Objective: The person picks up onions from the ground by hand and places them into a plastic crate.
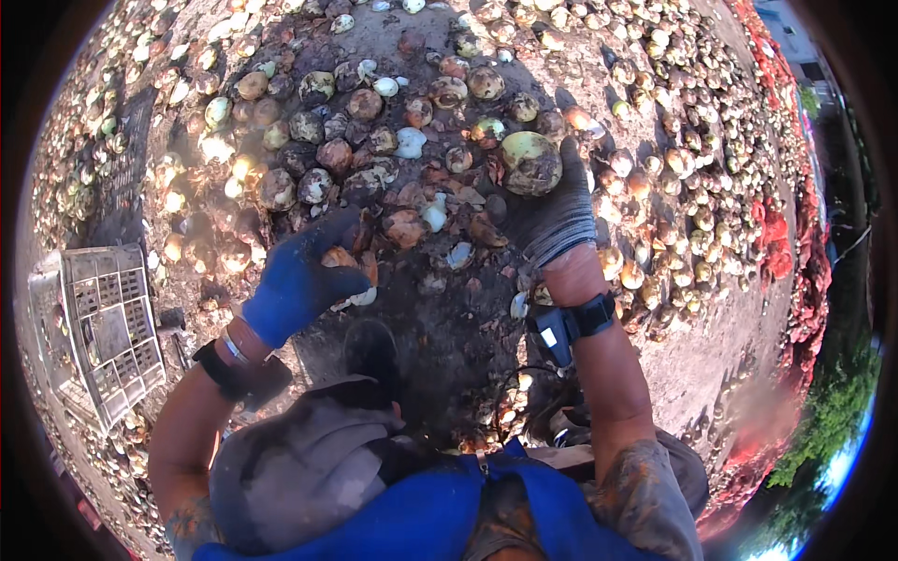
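Observation:
In my right hand (561, 206), in a grey knitted glove, rests a large yellow-green onion (531, 164) with dark dirty patches, thumb and fingers curled about it. My left hand (304, 276) wears a blue glove and is bent round loose brown onion skin (367, 271); part of what lies between its fingers is hidden. Between and beyond both hands, dirty onions (363, 104) and torn peel (404, 227) cover the ground. Some pale peeled pieces (410, 142) lie among them.
A grey plastic crate (117, 327) lies tipped at the left. Many more onions (692, 168) spread over the ground to the right and far side. Red net sacks (812, 290) line the right edge. My shoe (371, 351) is below my hands.

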`<state>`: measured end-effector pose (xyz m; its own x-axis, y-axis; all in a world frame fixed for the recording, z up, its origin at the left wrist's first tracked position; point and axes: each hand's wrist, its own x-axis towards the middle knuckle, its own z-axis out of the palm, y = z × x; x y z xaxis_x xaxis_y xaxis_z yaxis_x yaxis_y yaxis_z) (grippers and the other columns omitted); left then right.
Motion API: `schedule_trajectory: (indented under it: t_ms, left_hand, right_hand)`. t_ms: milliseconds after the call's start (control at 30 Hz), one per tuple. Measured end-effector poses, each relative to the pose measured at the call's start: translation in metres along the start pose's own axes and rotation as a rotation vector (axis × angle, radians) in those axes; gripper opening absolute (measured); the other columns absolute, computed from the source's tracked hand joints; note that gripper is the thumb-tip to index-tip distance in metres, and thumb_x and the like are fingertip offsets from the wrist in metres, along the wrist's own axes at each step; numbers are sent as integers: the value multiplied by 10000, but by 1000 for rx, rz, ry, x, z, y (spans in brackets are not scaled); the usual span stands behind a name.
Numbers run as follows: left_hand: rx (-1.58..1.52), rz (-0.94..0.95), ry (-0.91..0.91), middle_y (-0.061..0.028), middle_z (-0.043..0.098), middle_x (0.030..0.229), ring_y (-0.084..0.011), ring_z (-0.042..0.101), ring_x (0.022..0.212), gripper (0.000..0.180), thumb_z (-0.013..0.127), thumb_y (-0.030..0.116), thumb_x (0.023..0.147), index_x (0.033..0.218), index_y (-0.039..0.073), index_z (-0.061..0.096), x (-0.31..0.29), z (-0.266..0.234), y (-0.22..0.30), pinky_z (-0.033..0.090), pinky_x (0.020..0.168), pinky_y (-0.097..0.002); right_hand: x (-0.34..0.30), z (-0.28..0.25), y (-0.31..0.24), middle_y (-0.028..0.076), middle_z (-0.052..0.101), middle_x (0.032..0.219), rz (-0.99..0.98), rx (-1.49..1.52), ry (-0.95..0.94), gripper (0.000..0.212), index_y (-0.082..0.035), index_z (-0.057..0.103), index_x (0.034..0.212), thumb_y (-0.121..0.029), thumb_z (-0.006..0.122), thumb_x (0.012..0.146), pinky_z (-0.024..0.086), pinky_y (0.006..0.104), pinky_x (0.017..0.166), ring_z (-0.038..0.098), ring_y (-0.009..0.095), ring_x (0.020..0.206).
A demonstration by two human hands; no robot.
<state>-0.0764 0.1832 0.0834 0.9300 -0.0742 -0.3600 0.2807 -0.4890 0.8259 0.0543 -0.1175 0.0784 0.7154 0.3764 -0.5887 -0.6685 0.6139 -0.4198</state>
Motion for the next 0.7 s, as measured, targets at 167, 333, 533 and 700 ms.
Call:
schedule_trajectory:
  t_ms: [167,333,533,700]
  left_hand:
    - [22,240,70,-153,665,1255,-232,656,1123,740,844,170,721,1399,72,566,14,8,4,517,958,-358]
    - [-93,167,29,-166,670,1252,-247,646,1149,703,841,248,751,1377,64,580,13,11,2,500,984,-364]
    - [-43,47,142,-102,693,1208,-164,649,1107,670,825,299,798,1364,29,590,-25,-7,-28,502,958,-294]
    - [-176,14,823,-108,712,1111,-160,688,980,609,727,352,912,1395,29,545,-97,-122,-25,564,846,-312]
  right_hand:
    - [-2,17,21,108,614,1187,101,148,-57,696,-144,578,1265,-728,512,892,516,428,642,610,397,1041]
    - [4,19,42,89,671,1134,116,117,-8,622,-164,615,1267,-663,544,903,560,427,687,642,307,961]
    - [12,-39,33,143,605,1323,45,-92,-29,655,-105,589,1298,-512,717,802,457,565,1034,529,355,1251]
    - [48,83,79,124,632,1227,161,-290,-239,617,-98,570,1309,-459,740,840,565,498,894,626,314,1102]
